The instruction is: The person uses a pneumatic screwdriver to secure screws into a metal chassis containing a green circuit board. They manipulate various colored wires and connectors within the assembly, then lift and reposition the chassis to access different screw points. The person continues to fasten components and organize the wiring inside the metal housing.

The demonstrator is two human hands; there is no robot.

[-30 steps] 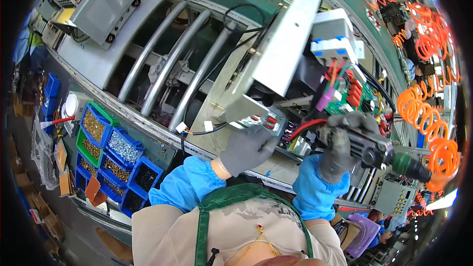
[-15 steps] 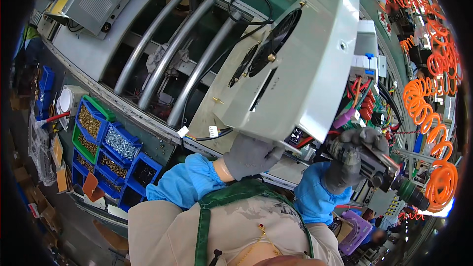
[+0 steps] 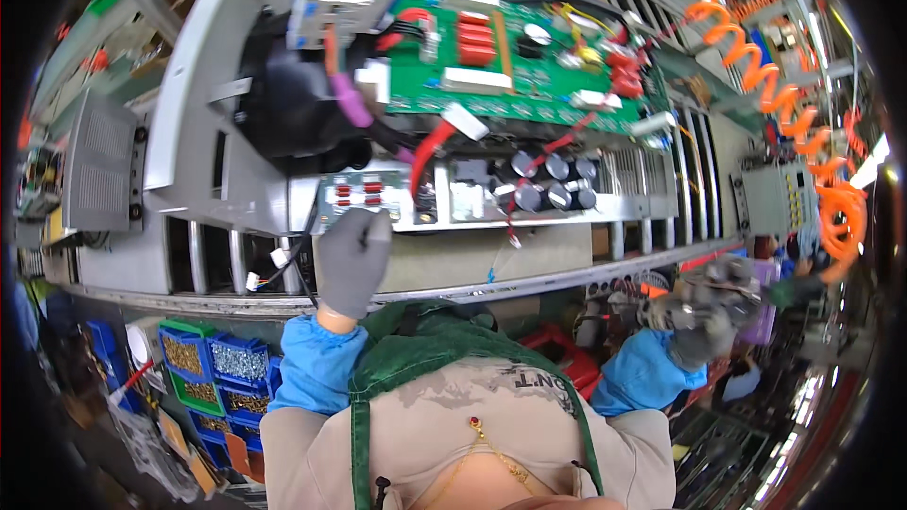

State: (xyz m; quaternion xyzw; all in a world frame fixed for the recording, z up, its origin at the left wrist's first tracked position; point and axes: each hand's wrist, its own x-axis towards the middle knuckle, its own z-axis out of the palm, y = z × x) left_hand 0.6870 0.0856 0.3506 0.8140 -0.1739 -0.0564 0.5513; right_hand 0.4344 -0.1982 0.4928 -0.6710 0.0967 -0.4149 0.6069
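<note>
My left hand [image 3: 353,263], in a grey glove, is at the near edge of a metal equipment chassis [image 3: 179,132], below a small circuit board [image 3: 351,191]. Its fingers are curled, and what they hold, if anything, is hidden. My right hand [image 3: 705,342], also gloved, is wrapped round a dark power tool [image 3: 723,288] held out to the right, apart from the chassis; motion blurs it. The open chassis shows a large green circuit board [image 3: 416,85], black round capacitors [image 3: 557,166], a thick cable with purple sleeving [image 3: 350,101] and a red wire [image 3: 430,156].
Metal rollers [image 3: 198,255] run under the chassis. Blue bins [image 3: 239,362] of screws stand at lower left. A grey vented unit [image 3: 99,161] is at far left, and a box with yellow buttons [image 3: 777,198] at right. Orange coiled hoses [image 3: 756,66] hang at right.
The chassis now shows its open component side instead of its fan panel. My left hand has moved left and stays near its lower edge. My right hand has moved slightly right with the tool.
</note>
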